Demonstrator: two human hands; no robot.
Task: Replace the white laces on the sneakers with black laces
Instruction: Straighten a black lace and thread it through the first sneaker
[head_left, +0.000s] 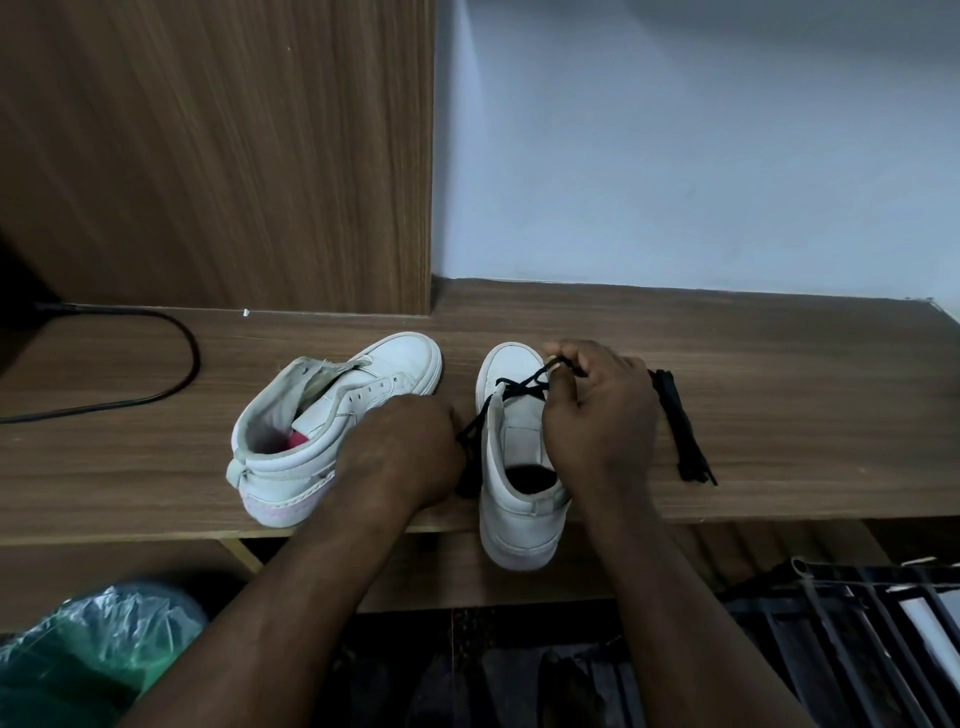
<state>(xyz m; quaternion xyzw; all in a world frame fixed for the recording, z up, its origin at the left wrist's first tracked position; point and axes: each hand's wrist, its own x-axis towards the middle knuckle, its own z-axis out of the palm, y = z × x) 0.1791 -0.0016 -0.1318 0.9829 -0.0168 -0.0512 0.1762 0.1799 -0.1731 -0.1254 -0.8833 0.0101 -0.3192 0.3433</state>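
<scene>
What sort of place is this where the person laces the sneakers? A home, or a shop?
Most likely a room in a home, though I cannot be sure. A wooden shelf runs along a plain painted wall, a black cable lies on it, and a plastic bag sits below.

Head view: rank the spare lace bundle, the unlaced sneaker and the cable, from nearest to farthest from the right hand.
1. Lace bundle, just right of the right hand.
2. Unlaced sneaker, to the left, beyond the left hand.
3. Cable, far left.
</scene>
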